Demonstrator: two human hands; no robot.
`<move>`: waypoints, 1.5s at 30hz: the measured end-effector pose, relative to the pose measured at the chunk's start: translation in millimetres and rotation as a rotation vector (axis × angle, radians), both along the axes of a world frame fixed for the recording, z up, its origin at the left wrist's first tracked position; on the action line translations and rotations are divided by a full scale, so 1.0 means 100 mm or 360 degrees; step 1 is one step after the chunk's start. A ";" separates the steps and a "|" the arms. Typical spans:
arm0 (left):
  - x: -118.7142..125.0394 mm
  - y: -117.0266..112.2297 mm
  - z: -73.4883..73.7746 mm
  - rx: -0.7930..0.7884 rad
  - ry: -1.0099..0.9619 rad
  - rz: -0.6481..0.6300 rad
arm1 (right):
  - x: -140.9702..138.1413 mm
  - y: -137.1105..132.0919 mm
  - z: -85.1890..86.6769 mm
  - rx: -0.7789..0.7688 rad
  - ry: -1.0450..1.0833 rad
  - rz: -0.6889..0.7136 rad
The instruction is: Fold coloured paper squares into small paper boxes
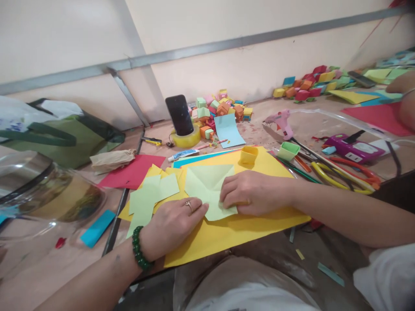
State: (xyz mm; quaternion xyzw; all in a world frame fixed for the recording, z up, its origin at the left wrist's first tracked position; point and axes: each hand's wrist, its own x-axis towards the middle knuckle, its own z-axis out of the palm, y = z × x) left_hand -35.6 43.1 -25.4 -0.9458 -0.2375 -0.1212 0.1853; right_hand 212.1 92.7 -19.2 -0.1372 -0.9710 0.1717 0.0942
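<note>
A light green sheet of paper (209, 183) with crease lines lies on a stack topped by a yellow sheet (207, 246). My left hand (175, 222), wearing a ring and a green bead bracelet, rests flat at the sheet's lower left edge, its fingertips touching the paper. With bent fingers, my right hand (248, 192) grips the lower right part of the same sheet, where a flap is folded over; its fingertips are partly hidden. Behind my right hand stands a small folded yellow paper box (249, 154). Smaller light green pieces (145, 196) overlap yellow ones left of the sheet.
A phone (180, 114) leans on a tape roll (186, 137) before a pile of paper boxes (223, 108). A pink glue gun (280, 123), green box (288, 151), scissors (340, 177) and purple power strip (353, 147) lie right. A clear pot (52, 194) stands left. Another person's hand (402, 84) shows right.
</note>
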 end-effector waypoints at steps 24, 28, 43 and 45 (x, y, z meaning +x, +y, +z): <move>0.02 -0.17 0.06 -0.0455 -0.0020 -0.0067 | -0.13 0.13 -0.19 -0.0457 0.0234 -0.0675; 0.03 -0.18 0.05 -0.0412 -0.0002 -0.0085 | -0.12 0.12 -0.18 -0.0433 0.0214 -0.0658; 0.04 -0.17 0.00 -0.0401 -0.0118 -0.0106 | -0.13 0.09 -0.14 -0.0378 0.0161 -0.0650; 0.04 -0.17 0.00 -0.0405 -0.0102 -0.0110 | -0.13 0.09 -0.14 -0.0374 0.0161 -0.0650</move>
